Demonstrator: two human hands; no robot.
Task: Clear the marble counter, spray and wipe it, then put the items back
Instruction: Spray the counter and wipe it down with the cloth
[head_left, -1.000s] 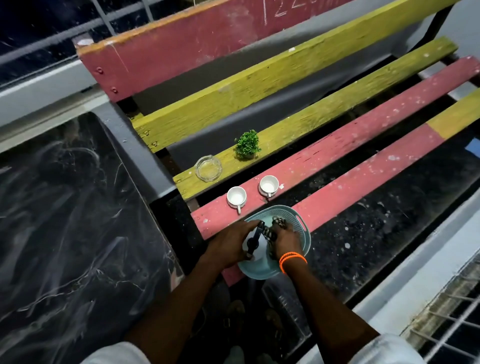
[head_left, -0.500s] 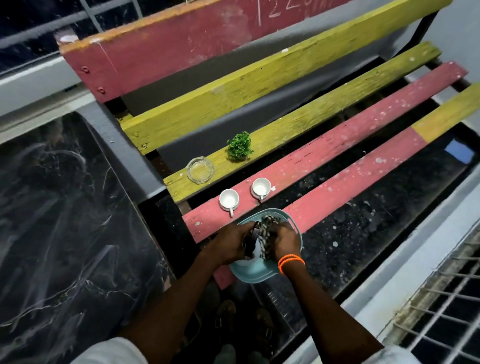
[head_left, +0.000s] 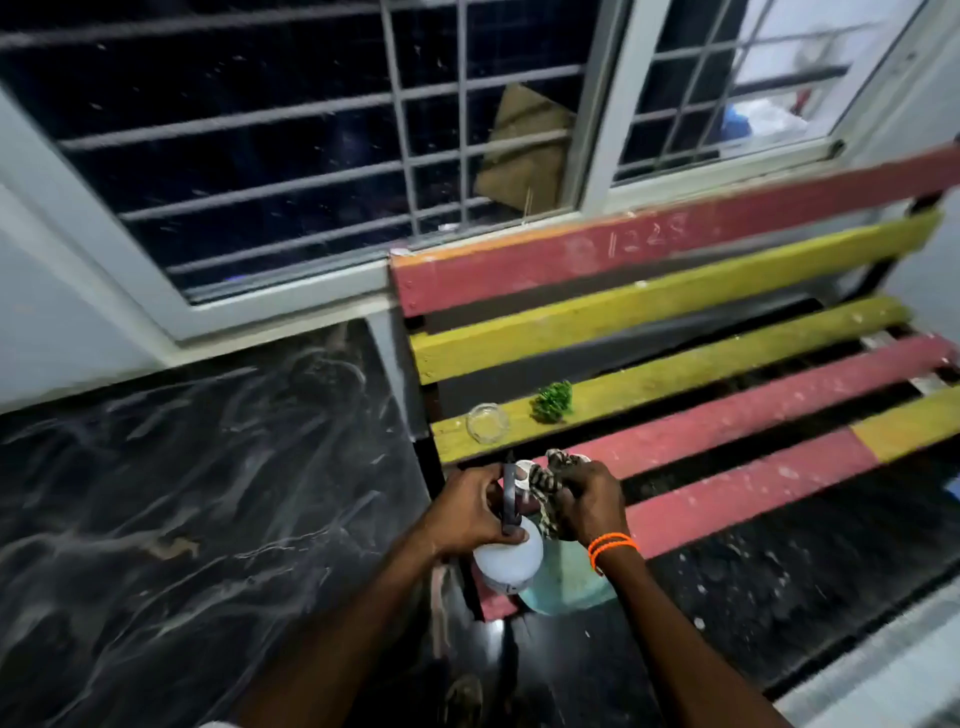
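Observation:
My left hand (head_left: 470, 506) grips the dark trigger head of a white spray bottle (head_left: 506, 564), lifted just above a teal tray (head_left: 563, 587) on the bench's front slat. My right hand (head_left: 592, 499), with orange bands at the wrist, holds a striped black-and-white cloth (head_left: 548, 486). The black marble counter (head_left: 182, 493) with white veins fills the left side. A glass ashtray (head_left: 487, 423) and a small green plant (head_left: 554, 401) sit on a yellow slat of the bench. Two white cups are mostly hidden behind my hands.
The red and yellow slatted bench (head_left: 727, 415) stands right of the counter, against a barred window (head_left: 311, 130). Dark speckled floor (head_left: 779, 587) lies under and in front of the bench. A pale ledge runs along the lower right corner.
Both hands have risen out of the teal tray, the left with the spray bottle, the right with the cloth. My view has tilted up, and the window now shows.

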